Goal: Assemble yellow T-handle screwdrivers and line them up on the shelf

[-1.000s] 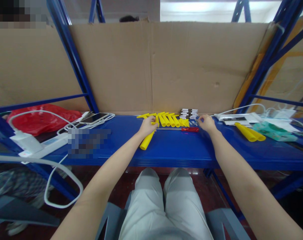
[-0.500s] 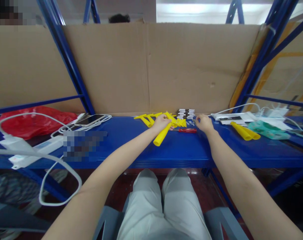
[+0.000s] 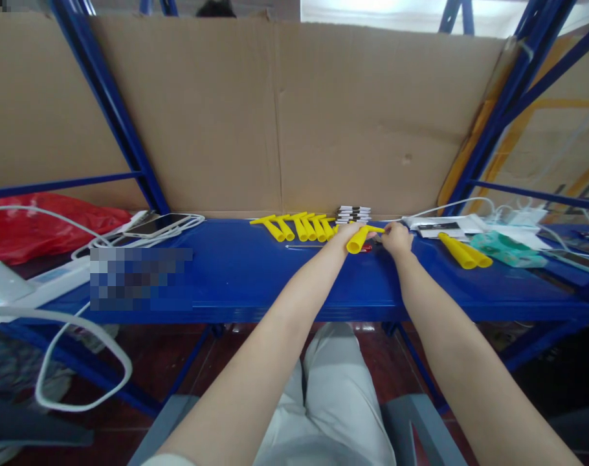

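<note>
My left hand (image 3: 349,234) is closed on a yellow T-shaped part (image 3: 357,240), whose wide open end faces me and whose thin arm points right. Close beside it, my right hand (image 3: 395,237) is closed near the tip of that arm; what its fingers pinch is too small to make out. Several similar yellow parts (image 3: 304,226) lie in a row to the left. A screwdriver with a red handle (image 3: 366,248) lies under and beside my left hand, its thin shaft pointing left. Behind my hands stands a small stack of black-and-white pieces (image 3: 353,214).
Two yellow cones (image 3: 463,251) lie on the right beside a green plastic packet (image 3: 508,250) and white cables. On the left are a red bag (image 3: 52,226), a phone (image 3: 153,224) and a white power strip (image 3: 56,285). A cardboard wall (image 3: 275,116) backs the blue table (image 3: 255,278).
My left hand has moved right with the yellow part, up to my right hand. The row of yellow parts and the screwdriver's shaft now show. The view has shifted slightly.
</note>
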The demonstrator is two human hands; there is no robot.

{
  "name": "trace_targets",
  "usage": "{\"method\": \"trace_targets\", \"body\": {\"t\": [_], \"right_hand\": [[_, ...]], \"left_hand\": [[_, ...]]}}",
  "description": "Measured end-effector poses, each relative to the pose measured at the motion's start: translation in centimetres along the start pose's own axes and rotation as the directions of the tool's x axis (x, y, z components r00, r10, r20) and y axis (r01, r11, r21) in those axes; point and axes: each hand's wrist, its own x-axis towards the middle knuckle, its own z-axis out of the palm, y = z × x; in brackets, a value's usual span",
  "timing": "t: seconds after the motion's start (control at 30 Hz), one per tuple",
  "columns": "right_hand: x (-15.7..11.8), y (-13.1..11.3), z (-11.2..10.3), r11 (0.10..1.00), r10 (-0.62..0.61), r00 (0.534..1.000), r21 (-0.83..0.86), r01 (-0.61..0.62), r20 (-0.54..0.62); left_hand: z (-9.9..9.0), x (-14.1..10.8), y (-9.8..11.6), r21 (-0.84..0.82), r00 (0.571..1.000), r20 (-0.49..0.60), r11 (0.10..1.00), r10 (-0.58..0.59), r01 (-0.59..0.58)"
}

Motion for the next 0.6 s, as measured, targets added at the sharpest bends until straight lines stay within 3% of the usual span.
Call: {"method": "trace_targets", "body": {"t": [0.1, 0.17, 0.2, 0.27, 0.33, 0.37, 0.4, 0.47, 0.6], "right_hand": [[-0.2, -1.0, -0.5, 1.000, -0.005, 0.998, -0.020, 0.006, 0.069], [-0.3, -2.2, -1.0, 0.995, -0.093, 0.980, -0.013, 0.096, 0.175], [-0.4, -2.9, -1.3, 0.989, -0.144, 0.962, -0.007, 0.150, 0.230], [-0.6, -4.3, -1.6, 0.977, -0.196, 0.924, -0.018, 0.213, 0.329], [-0.7, -5.3, -1.8, 0.975, -0.181, 0.901, -0.046, 0.216, 0.395], [-0.7, -5.6, -1.8, 0.977, -0.165, 0.896, -0.058, 0.207, 0.413], [-0.7, -5.7, -1.7, 0.978, -0.152, 0.894, -0.066, 0.197, 0.421], [-0.7, -5.7, -1.5, 0.981, -0.137, 0.898, -0.069, 0.182, 0.419], [-0.3, -5.0, -0.9, 0.985, -0.118, 0.893, -0.063, 0.161, 0.434]], "left_hand": [[-1.3, -0.3, 1.6, 0.097, 0.997, -0.009, 0.993, 0.072, -0.071], [-2.8, -1.0, 3.3, 0.292, 0.964, -0.023, 0.924, 0.264, -0.246], [-3.8, -1.5, 4.3, 0.416, 0.922, -0.001, 0.838, 0.387, -0.352], [-6.2, -2.8, 6.3, 0.616, 0.767, 0.155, 0.546, 0.622, -0.568], [-9.1, -4.6, 8.1, 0.739, 0.602, 0.314, 0.208, 0.734, -0.640], [-10.5, -5.4, 8.6, 0.765, 0.553, 0.400, 0.066, 0.731, -0.641], [-11.9, -6.3, 9.0, 0.777, 0.525, 0.460, -0.040, 0.716, -0.628], [-14.3, -7.7, 9.1, 0.782, 0.500, 0.531, -0.169, 0.684, -0.599], [-17.2, -9.0, 7.6, 0.802, 0.461, 0.532, -0.249, 0.710, -0.543]]}}
